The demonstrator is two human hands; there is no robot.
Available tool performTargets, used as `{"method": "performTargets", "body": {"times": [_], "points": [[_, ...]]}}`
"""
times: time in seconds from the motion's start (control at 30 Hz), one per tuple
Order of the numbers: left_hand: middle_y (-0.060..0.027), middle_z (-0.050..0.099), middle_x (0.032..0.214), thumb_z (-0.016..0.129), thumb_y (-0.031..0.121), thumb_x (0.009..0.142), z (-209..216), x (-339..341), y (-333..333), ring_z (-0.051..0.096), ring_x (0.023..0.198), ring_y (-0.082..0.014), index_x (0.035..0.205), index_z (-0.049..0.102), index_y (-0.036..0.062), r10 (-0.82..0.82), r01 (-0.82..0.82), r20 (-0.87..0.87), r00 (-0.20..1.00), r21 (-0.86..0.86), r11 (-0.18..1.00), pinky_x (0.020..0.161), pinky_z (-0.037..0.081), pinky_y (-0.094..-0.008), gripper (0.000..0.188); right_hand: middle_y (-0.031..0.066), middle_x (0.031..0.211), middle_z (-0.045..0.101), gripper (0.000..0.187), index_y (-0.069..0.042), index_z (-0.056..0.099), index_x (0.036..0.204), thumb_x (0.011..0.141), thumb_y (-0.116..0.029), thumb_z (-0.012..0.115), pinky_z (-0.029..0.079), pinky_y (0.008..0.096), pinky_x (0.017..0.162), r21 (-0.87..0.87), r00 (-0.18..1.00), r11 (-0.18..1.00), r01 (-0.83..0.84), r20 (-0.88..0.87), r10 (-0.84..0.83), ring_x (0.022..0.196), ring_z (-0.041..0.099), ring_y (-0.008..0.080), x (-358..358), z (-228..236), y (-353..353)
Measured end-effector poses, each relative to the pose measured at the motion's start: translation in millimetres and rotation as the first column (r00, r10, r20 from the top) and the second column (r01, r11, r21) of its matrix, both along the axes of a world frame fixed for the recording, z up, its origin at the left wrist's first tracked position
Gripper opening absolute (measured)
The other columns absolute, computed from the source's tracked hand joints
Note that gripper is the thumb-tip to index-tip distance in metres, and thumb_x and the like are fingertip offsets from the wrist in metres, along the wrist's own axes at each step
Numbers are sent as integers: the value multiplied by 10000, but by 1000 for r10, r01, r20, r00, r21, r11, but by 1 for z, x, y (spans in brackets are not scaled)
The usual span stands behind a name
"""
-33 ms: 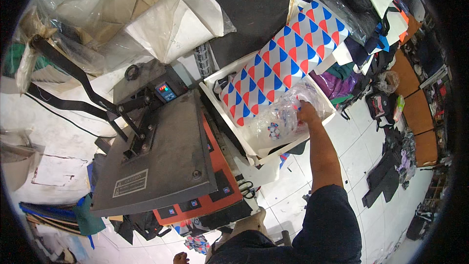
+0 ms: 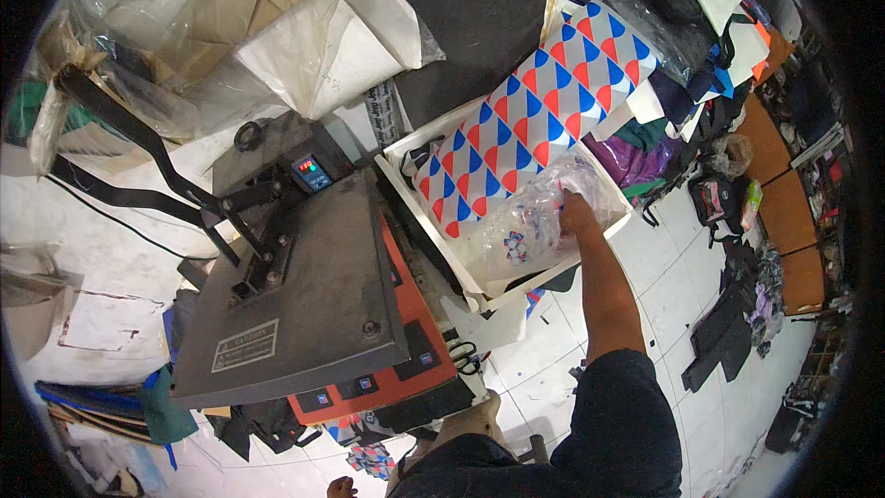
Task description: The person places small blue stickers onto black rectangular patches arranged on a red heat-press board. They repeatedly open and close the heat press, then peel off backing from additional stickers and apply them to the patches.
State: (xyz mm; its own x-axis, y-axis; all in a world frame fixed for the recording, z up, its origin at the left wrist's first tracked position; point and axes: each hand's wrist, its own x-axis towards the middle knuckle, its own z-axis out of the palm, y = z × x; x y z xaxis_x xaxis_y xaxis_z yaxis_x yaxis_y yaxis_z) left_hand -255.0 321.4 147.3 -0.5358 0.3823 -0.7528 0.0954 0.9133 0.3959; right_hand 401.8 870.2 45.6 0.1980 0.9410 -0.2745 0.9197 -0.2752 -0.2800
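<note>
My right hand (image 2: 577,213) reaches into a shallow white box (image 2: 544,278), its fingers closed on a crumpled clear plastic bag (image 2: 498,238). Small red, white and blue pieces show through the bag. Beside it a sheet (image 2: 521,120) patterned in grey, red and blue lies across the box and over its far edge. At the lower edge my left hand (image 2: 342,488) hangs low and is partly cut off; whether its fingers hold anything is hidden. Left of the box stands a heat press (image 2: 313,304), its plate raised above an orange pad (image 2: 378,387) bearing black pieces with small emblems.
The press's long black handle (image 2: 120,111) rises at the left. Plastic sheets and cardboard (image 2: 240,0) pile up behind it. Scissors (image 2: 468,357) lie by the pad. At the far right are heaped fabrics (image 2: 682,46), a black bag (image 2: 717,203) and dark cloth (image 2: 724,341) on the tiled floor.
</note>
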Motion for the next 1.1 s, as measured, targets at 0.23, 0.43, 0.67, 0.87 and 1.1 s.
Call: {"method": "performTargets", "body": {"times": [0.23,0.43,0.67,0.87,1.1], "points": [[-88,652,993,620,314,887,-14,8,-16,623,757,-190,1167,595,43,18,-18,64,998,-11,1000,573,486,-307,390,190,1044,573,586,-33,380,1300,787,-97,655,540,443,772,57,933,997,-50,358,27,921,644,332,-41,-10,-18],[-95,653,990,619,326,886,-14,5,1,620,751,-183,1171,589,19,-21,17,48,999,80,997,571,484,-307,420,196,1059,578,675,-26,387,1290,715,-127,725,520,450,831,50,951,995,-90,300,71,936,636,349,-44,22,-17],[-107,650,997,604,325,891,-17,10,9,621,749,-184,1171,577,-7,-11,7,63,998,68,998,579,489,-305,435,268,1170,538,692,23,431,1281,702,-225,719,463,463,932,67,992,992,-111,-53,115,1092,548,426,-16,8,-17],[-108,651,986,603,354,893,-16,11,1,623,751,-186,1169,576,-2,-30,19,80,996,137,990,578,490,-312,451,278,1223,506,749,18,417,1299,686,-258,746,468,452,937,7,992,993,-121,-38,121,1080,552,435,-6,-6,-10],[-109,650,901,619,264,864,-22,12,-3,624,692,-172,1101,589,-21,59,-60,27,998,14,998,544,484,-288,372,221,1127,545,514,-32,460,1222,757,-83,672,519,461,855,65,985,996,-63,166,52,1006,601,397,-29,-23,-26]]}}
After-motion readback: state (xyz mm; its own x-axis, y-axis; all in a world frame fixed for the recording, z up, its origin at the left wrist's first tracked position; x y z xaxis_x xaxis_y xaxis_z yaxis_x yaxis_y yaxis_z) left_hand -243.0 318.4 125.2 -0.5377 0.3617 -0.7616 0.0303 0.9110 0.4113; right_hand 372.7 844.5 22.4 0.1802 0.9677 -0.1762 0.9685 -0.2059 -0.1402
